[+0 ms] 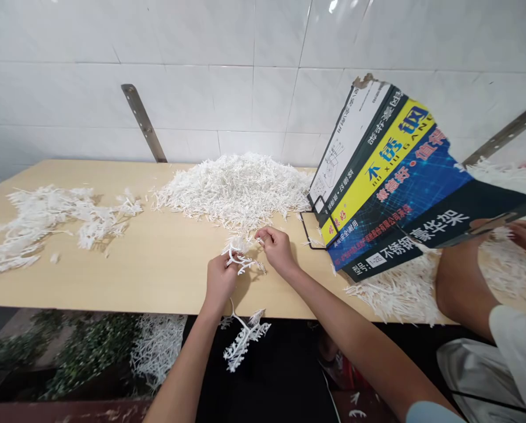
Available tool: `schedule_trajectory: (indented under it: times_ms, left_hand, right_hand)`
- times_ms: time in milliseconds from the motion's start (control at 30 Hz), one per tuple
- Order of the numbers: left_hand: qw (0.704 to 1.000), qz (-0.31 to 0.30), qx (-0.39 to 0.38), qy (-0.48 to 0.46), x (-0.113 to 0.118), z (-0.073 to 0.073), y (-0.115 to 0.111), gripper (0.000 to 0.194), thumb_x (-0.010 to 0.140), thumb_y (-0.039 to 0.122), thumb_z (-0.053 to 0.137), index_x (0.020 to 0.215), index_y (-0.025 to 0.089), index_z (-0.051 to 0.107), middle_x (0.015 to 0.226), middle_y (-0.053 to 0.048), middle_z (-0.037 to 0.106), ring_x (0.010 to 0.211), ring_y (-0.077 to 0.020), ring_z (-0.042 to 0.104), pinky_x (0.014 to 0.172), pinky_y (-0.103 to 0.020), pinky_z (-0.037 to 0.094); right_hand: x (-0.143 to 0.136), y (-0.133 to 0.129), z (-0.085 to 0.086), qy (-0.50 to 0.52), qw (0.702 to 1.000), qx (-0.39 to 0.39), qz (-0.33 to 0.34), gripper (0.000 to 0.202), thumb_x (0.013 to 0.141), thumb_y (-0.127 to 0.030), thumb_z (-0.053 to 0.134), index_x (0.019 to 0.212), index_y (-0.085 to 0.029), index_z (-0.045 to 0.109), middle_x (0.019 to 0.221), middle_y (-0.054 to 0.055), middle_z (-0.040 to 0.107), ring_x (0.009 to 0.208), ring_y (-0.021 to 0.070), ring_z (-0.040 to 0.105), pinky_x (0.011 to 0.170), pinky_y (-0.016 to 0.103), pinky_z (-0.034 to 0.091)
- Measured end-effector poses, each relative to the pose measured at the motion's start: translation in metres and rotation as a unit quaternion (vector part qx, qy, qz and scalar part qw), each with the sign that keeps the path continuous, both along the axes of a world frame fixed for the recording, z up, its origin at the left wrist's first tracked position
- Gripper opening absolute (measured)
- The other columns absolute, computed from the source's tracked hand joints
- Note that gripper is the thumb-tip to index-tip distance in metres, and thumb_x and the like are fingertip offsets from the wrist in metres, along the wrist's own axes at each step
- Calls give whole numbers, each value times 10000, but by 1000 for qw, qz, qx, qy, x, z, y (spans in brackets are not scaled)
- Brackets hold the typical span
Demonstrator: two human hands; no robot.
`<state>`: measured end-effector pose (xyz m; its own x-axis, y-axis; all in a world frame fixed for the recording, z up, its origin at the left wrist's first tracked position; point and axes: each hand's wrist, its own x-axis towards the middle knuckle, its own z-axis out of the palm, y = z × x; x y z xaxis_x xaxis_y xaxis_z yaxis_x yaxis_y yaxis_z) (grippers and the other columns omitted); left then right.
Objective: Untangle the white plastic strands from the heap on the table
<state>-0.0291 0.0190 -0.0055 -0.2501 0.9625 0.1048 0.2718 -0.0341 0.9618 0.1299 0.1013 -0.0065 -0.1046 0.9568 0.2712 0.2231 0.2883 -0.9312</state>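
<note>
My left hand (221, 275) is closed around a white branched plastic sprig (241, 258) just above the table. A further white sprig (246, 339) hangs below that hand, past the table's front edge; its thin stem leads up toward my fist. My right hand (277, 247) is to the right of the held sprig, thumb and forefinger pinched together. Whatever lies between those fingertips is too small to make out. Behind both hands rises a heap of small white plastic pieces (240, 188). Flatter white sprigs (37, 220) lie spread at the table's left.
A printed cardboard sheet (390, 176) stands on the right, beside a black wire stand (313, 230). Beyond it, a co-worker's arm (461, 282) reaches over more white pieces (395, 294). The tiled wall (231, 97) closes the back. Green foliage (90, 346) lies below left.
</note>
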Motion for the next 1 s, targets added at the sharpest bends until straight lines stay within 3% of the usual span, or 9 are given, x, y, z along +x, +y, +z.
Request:
schedule_trajectory:
  times_ms: [167, 267, 367, 433, 500, 667, 767, 900, 1000]
  left_hand:
    - [999, 32, 0, -3, -1, 0, -3, 225, 821, 263, 565, 815, 165, 768, 792, -52, 764, 755, -217, 663, 682, -274, 446]
    - [996, 83, 0, -32, -2, 1, -4, 249, 833, 294, 556, 859, 158, 763, 815, -51, 763, 783, -218, 668, 712, -279, 452]
    - [997, 69, -5, -17, -2, -1, -2, 239, 830, 297, 565, 832, 156, 757, 816, -58, 760, 799, -224, 664, 743, -293, 455]
    - [998, 60, 3, -11, -3, -4, 0, 232, 831, 292, 571, 836, 159, 762, 856, -68, 768, 839, -232, 672, 786, -306, 464]
    - [997, 70, 18, -23, -4, -7, 0, 231, 831, 287, 582, 879, 166, 772, 931, -78, 779, 905, -240, 683, 837, -316, 473]
    - [994, 80, 39, -68, -4, -9, -4, 230, 848, 301, 608, 959, 164, 756, 988, -80, 770, 914, -222, 672, 809, -300, 474]
    - [994, 59, 46, -84, -3, -6, -5, 193, 871, 308, 609, 940, 164, 718, 902, -51, 739, 809, -185, 633, 742, -277, 455]
    - [991, 39, 57, -115, -2, -2, -5, 169, 885, 310, 611, 928, 171, 696, 884, -44, 727, 803, -181, 641, 756, -278, 469]
    - [993, 46, 61, -89, -2, 0, -5, 200, 901, 313, 591, 953, 166, 716, 947, -67, 748, 874, -203, 669, 797, -289, 480]
  right_hand:
    - [10, 13, -4, 66, 996, -5, -67, 364, 969, -507, 489, 829, -204, 631, 615, -28, 469, 545, 143, 417, 528, 261, 334]
    - [22, 21, -2, 70, 993, 10, -99, 307, 985, -437, 467, 990, -201, 664, 701, -1, 572, 612, 162, 511, 609, 284, 432]
    - [30, 21, 5, -40, 990, 99, -90, 326, 977, -334, 492, 1197, -217, 702, 1137, 100, 693, 1015, 237, 625, 946, 409, 495]
    - [28, 14, 11, -121, 977, 158, -80, 335, 996, -336, 496, 1199, -239, 745, 1433, 106, 583, 1299, 287, 503, 1136, 485, 382]
    - [24, 6, 16, -175, 966, 180, -60, 345, 1024, -365, 485, 1153, -248, 782, 1512, 85, 535, 1385, 309, 415, 1184, 515, 324]
    - [14, -11, 21, -204, 960, 166, 95, 337, 1050, -392, 491, 1181, -242, 764, 1204, 81, 735, 1213, 279, 552, 1068, 490, 415]
    - [12, -16, 19, -179, 953, 139, 202, 366, 1008, -494, 569, 1220, -246, 735, 1220, 85, 712, 1181, 265, 586, 1029, 448, 438]
    - [10, -19, 21, -130, 952, 60, 271, 518, 894, -643, 665, 1146, -197, 740, 1084, 85, 708, 1011, 244, 634, 915, 372, 469]
    - [11, -20, 26, -67, 946, 37, 316, 615, 875, -742, 599, 1038, -167, 744, 944, 58, 666, 920, 222, 622, 846, 328, 457]
